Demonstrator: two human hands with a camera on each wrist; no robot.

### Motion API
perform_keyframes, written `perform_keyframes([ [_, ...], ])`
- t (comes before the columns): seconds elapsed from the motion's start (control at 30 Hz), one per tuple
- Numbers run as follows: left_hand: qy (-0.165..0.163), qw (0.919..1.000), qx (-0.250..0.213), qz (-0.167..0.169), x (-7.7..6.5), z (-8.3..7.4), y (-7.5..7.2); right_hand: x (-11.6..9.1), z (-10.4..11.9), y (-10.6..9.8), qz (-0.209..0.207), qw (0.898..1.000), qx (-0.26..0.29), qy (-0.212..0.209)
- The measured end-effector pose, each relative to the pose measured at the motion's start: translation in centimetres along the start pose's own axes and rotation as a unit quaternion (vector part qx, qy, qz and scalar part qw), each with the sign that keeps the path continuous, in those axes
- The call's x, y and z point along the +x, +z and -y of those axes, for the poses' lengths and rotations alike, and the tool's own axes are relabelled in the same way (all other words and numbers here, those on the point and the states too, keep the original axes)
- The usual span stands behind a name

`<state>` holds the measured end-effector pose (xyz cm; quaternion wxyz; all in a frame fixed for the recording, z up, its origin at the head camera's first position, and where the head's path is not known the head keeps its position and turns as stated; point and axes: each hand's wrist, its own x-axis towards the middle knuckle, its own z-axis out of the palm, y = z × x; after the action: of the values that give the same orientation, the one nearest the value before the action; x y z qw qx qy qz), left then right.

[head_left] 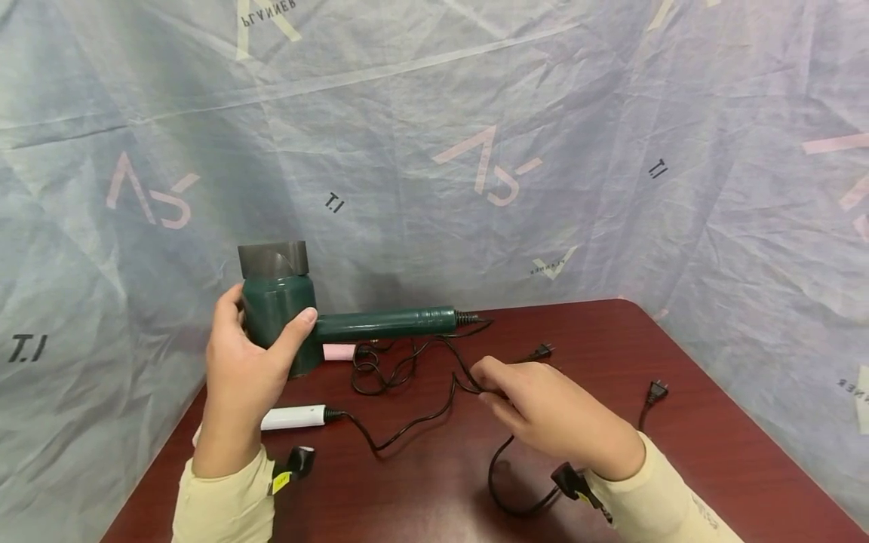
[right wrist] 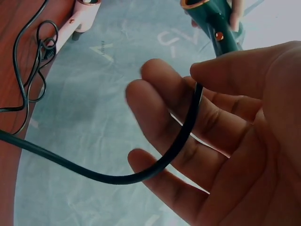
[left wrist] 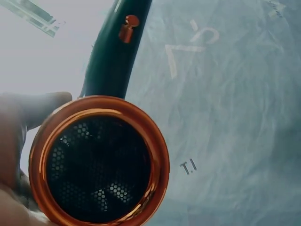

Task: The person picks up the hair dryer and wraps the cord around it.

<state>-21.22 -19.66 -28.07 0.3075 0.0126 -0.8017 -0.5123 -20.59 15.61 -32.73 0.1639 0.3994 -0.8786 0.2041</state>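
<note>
My left hand (head_left: 241,369) grips the barrel of a dark green hair dryer (head_left: 387,323), the thumb across its near side. The dryer is held above the table, its translucent grey nozzle (head_left: 273,260) upward and its handle pointing right. Its copper-rimmed rear grille (left wrist: 99,165) faces the left wrist camera. Further right, my right hand (head_left: 557,411) pinches a black power cord (right wrist: 117,180) between thumb and forefinger; the other fingers are loosely bent beneath it. A white handle (head_left: 293,417) with a black cord lies beside the left wrist, partly hidden by it.
Behind the green dryer lies a pink hair dryer (right wrist: 84,16), mostly hidden in the head view. Looped cords (head_left: 383,381) cross the middle of the red-brown table (head_left: 421,498). Two plugs (head_left: 657,392) lie to the right. Grey fabric sheeting (head_left: 434,151) hangs around the table.
</note>
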Motion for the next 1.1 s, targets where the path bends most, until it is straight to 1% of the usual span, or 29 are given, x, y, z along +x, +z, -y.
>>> perform_keyframes([
  [0.13, 0.019, 0.9998, 0.008, 0.002, -0.3, -0.4, 0.4, 0.0, 0.5, -0.1, -0.003, 1.0, 0.004, -0.014],
  [0.2, 0.027, 0.9994, 0.018, 0.007, -0.5, -0.7, 0.4, 0.0, 0.9, -0.2, -0.015, 0.999, -0.002, -0.036],
  [0.27, 0.037, 0.9989, 0.025, 0.012, -0.8, -0.9, 0.5, 0.1, 1.2, -0.2, -0.035, 0.997, -0.016, -0.069],
  [0.33, 0.047, 0.9983, 0.032, 0.011, -1.0, -1.1, 0.6, 0.2, 1.6, -0.4, -0.056, 0.992, -0.033, -0.107],
  [0.4, 0.057, 0.9977, 0.036, 0.008, -1.3, -1.2, 0.8, 0.2, 1.9, -0.7, -0.078, 0.985, -0.043, -0.146],
  [0.5, 0.067, 0.997, 0.039, 0.004, -1.5, -1.1, 1.2, 0.2, 2.3, -1.2, -0.111, 0.974, -0.042, -0.195],
  [0.57, 0.072, 0.9966, 0.04, 0.006, -1.6, -1.1, 1.4, 0.2, 2.5, -1.6, -0.132, 0.967, -0.033, -0.215],
  [0.7, 0.079, 0.9952, 0.055, 0.016, -1.6, -0.9, 1.7, 0.3, 2.6, -2.3, -0.17, 0.957, -0.02, -0.233],
  [0.77, 0.077, 0.9947, 0.063, 0.024, -1.7, -0.9, 1.8, 0.5, 2.6, -2.6, -0.192, 0.951, -0.012, -0.243],
  [0.9, 0.069, 0.994, 0.074, 0.043, -1.8, -0.9, 2.1, 0.8, 2.4, -3.1, -0.249, 0.932, 0.001, -0.264],
  [1.0, 0.064, 0.993, 0.08, 0.058, -2.0, -0.9, 2.4, 0.9, 2.3, -3.3, -0.288, 0.922, 0.002, -0.258],
  [1.1, 0.066, 0.9909, 0.089, 0.076, -2.1, -0.9, 2.7, 0.8, 2.1, -3.5, -0.316, 0.918, -0.012, -0.24],
])
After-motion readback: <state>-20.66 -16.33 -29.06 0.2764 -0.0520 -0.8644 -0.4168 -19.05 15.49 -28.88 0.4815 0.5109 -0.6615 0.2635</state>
